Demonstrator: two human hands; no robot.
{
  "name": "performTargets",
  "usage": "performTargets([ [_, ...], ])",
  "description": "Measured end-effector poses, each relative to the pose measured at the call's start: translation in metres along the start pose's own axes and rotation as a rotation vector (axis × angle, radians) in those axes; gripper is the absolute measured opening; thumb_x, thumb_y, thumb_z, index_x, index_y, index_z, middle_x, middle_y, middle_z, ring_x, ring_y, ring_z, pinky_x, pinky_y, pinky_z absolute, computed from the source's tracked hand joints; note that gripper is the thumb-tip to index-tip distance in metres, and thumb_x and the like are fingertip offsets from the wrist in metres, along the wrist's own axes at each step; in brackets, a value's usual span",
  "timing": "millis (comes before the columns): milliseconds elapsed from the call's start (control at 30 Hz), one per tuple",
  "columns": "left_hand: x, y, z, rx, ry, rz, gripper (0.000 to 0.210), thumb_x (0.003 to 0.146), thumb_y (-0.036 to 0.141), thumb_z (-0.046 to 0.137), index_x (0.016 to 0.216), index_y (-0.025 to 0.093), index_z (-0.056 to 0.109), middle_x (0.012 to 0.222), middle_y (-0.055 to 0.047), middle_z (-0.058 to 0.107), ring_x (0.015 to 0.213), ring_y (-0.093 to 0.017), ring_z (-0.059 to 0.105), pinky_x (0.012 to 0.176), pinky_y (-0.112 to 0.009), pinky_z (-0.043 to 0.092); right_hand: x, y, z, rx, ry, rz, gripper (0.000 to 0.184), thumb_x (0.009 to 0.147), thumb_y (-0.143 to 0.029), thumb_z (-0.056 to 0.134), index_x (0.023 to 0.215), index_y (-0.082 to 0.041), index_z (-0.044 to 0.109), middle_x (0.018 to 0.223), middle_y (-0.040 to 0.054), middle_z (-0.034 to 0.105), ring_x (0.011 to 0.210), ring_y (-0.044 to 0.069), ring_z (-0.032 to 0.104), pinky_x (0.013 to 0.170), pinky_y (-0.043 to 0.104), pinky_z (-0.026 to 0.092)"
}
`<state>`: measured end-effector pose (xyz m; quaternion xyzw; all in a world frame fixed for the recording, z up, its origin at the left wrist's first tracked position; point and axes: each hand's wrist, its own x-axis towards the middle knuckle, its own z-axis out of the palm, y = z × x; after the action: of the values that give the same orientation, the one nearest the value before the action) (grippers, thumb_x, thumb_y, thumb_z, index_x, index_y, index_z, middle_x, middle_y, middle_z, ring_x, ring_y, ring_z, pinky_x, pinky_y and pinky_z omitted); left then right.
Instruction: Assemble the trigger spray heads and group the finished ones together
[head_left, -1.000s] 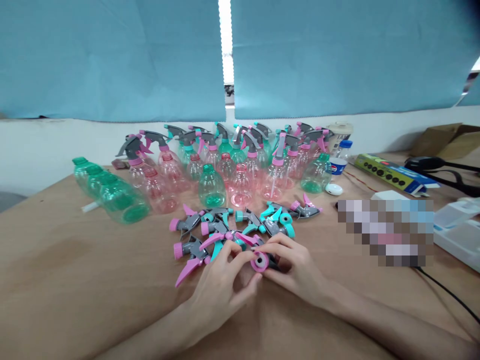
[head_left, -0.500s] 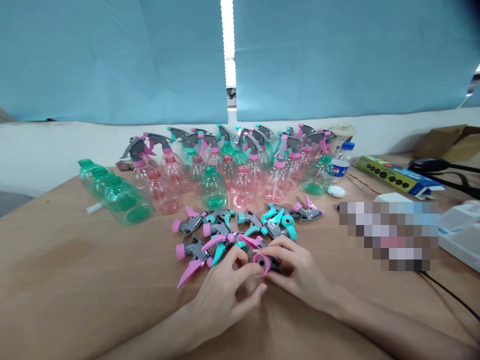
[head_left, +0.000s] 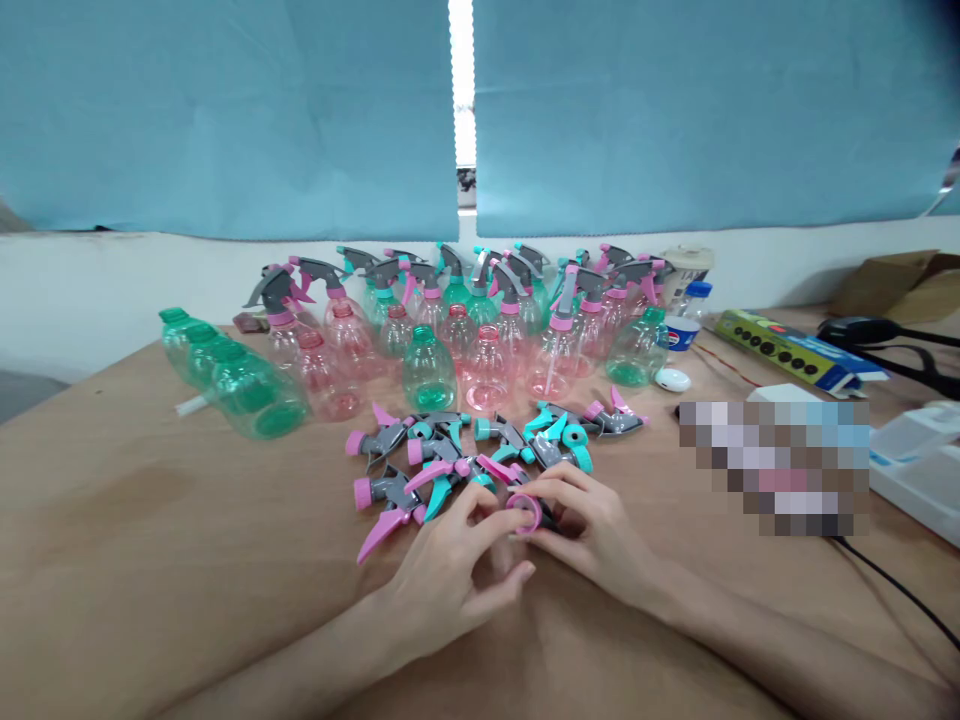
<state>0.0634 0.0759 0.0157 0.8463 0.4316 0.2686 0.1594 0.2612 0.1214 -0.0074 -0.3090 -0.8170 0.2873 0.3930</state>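
Observation:
My right hand (head_left: 589, 515) is closed around a grey trigger spray head (head_left: 553, 520), its pink screw collar (head_left: 523, 512) turned toward me. The index fingertip of my left hand (head_left: 457, 560) touches the collar at its opening. The left thumb stays apart below, and its other fingers are curled near the pile. Just beyond my hands lies a heap of loose spray heads (head_left: 439, 475), grey with pink or turquoise collars and triggers. The far side of the held spray head is hidden by my right fingers.
Behind the heap stand open pink bottles (head_left: 487, 375) and green bottles (head_left: 429, 375), with several sprayer-topped bottles (head_left: 560, 345) among them. More green bottles (head_left: 259, 395) are at the left. A Pepsi bottle (head_left: 684, 325), a yellow-blue box (head_left: 795, 350) and a white case (head_left: 919, 470) are at right.
The left index fingertip has shifted slightly further into the collar's opening, and the collar has tilted a little. The right hand keeps its hold. The view has moved slightly.

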Motion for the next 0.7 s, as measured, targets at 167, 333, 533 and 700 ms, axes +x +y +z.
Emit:
performTargets([
  [167, 0.000, 0.001, 0.003, 0.063, 0.041, -0.107, 0.028, 0.086, 0.024, 0.054, 0.115, 0.024, 0.053, 0.096, -0.004, 0.053, 0.066, -0.013, 0.053, 0.053, -0.023, 0.044, 0.001, -0.002, 0.000, 0.005, 0.015, 0.006, 0.024, 0.081, -0.023, 0.065, 0.105, -0.024, 0.063, 0.094, 0.0042, 0.058, 0.073, 0.013, 0.060, 0.053, 0.021, 0.054],
  [333, -0.001, 0.002, 0.001, 0.051, 0.006, -0.041, 0.013, 0.086, 0.022, 0.053, 0.098, 0.019, 0.057, 0.083, -0.002, 0.052, 0.062, -0.012, 0.052, 0.051, -0.022, 0.040, 0.002, -0.003, 0.000, -0.037, 0.027, -0.063, 0.021, 0.080, -0.022, 0.066, 0.101, -0.023, 0.064, 0.094, 0.0041, 0.060, 0.086, 0.016, 0.061, 0.071, 0.028, 0.056],
  [533, 0.000, 0.004, -0.004, -0.014, 0.060, -0.010, 0.015, 0.089, 0.020, 0.048, 0.101, 0.021, 0.057, 0.075, 0.002, 0.052, 0.059, -0.011, 0.050, 0.052, -0.021, 0.041, 0.002, -0.003, -0.001, 0.001, 0.022, 0.000, 0.027, 0.081, -0.029, 0.067, 0.107, -0.024, 0.063, 0.094, 0.0043, 0.059, 0.078, 0.015, 0.062, 0.057, 0.023, 0.055],
  [700, 0.000, 0.003, -0.005, -0.041, 0.111, -0.008, 0.017, 0.091, 0.019, 0.045, 0.104, 0.022, 0.055, 0.073, 0.003, 0.051, 0.057, -0.009, 0.049, 0.049, -0.019, 0.038, 0.009, -0.009, -0.011, -0.048, 0.063, -0.055, 0.026, 0.081, -0.030, 0.067, 0.106, -0.021, 0.063, 0.097, 0.0060, 0.060, 0.082, 0.016, 0.061, 0.065, 0.028, 0.057],
])
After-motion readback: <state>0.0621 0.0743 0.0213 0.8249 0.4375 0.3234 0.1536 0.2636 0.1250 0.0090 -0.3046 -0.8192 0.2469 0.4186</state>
